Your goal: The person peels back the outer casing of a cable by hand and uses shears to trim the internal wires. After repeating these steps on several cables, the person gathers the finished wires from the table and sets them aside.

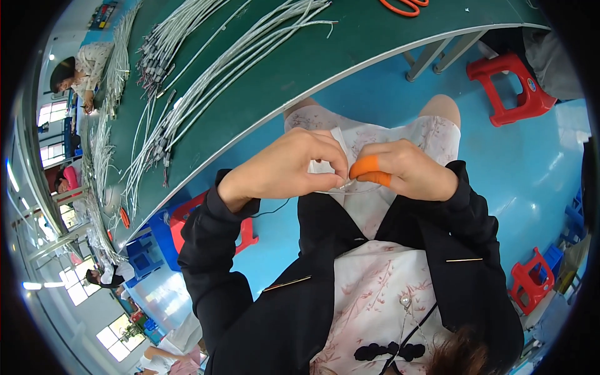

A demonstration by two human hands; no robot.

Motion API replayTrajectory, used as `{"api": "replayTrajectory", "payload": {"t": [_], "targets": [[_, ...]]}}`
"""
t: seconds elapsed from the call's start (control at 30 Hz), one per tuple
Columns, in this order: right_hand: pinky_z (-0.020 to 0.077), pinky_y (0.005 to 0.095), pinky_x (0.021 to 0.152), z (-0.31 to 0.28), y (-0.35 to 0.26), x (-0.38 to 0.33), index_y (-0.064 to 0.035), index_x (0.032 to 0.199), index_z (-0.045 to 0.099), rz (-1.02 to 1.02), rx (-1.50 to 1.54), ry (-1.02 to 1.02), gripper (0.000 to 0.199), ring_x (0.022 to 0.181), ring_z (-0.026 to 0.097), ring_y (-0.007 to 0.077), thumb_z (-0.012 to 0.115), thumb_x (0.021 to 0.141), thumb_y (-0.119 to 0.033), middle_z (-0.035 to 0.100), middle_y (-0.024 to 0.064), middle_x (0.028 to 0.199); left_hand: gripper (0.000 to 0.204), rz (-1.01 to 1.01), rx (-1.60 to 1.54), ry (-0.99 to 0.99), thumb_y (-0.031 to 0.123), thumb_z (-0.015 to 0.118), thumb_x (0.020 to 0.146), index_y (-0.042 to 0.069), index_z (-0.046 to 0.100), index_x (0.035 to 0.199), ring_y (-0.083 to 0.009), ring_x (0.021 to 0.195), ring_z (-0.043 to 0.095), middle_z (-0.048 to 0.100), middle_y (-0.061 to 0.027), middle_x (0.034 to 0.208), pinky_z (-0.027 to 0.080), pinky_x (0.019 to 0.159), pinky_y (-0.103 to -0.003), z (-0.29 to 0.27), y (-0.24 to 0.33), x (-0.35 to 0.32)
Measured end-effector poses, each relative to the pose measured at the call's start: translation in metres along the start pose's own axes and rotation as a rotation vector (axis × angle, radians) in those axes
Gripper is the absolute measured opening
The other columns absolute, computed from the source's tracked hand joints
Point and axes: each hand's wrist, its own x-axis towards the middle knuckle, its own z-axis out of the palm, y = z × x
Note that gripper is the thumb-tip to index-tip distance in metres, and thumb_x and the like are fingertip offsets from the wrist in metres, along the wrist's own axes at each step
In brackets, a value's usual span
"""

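Over my lap, my left hand (290,164) and my right hand (409,172) meet with fingertips almost touching. Thumb and forefinger of the left pinch the end of a thin pale cable (352,193), which loops just below the fingers. On the right, the fingers are closed at the same spot, with orange covers (369,167) on some of them. The small part between the fingertips is mostly hidden. A dark thin cord (273,211) hangs near my left wrist.
A green worktable (262,112) carries bundles of whitish cables (212,78) with grey connector ends. Orange-handled scissors (406,6) lie at its far edge. Red stools (512,90) stand at the right, a blue crate (164,240) at the left. Other people work along the left.
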Motion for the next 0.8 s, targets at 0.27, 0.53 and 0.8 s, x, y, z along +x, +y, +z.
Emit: {"api": "replayTrajectory", "payload": {"t": [0.27,0.53,0.8], "targets": [[0.0396,0.0211,0.047,0.002,-0.020,-0.004,-0.0019,0.094,0.061,0.480,0.545,0.173,0.006,0.052,0.056,0.0109,0.058,0.088,-0.002,0.066,0.0101,0.078,0.006,-0.153,-0.556,0.346,0.002,0.066,0.080,0.000,0.065,0.085,-0.0176,0.084,0.057,0.064,-0.0043,0.084,0.045,0.077,-0.031,0.017,-0.004,0.005],[0.0364,0.0186,0.045,0.024,-0.017,0.003,0.0016,0.099,0.059,0.386,1.106,0.606,0.019,0.048,0.050,0.0081,0.047,0.097,-0.013,0.064,0.0128,0.079,0.016,0.214,0.646,0.951,-0.001,0.069,0.071,0.003,0.064,0.086,-0.0230,0.078,0.058,0.062,-0.0061,0.086,0.045,0.071,-0.033,0.045,0.006,0.025],[0.0348,0.0180,0.045,0.028,-0.016,0.002,0.0027,0.100,0.056,0.418,1.138,0.699,0.023,0.045,0.044,0.0082,0.040,0.099,-0.015,0.061,0.0141,0.075,0.023,0.278,1.027,1.001,0.002,0.070,0.063,0.005,0.063,0.085,-0.0227,0.077,0.059,0.061,-0.0045,0.085,0.045,0.067,-0.034,0.058,0.002,0.032]]}}
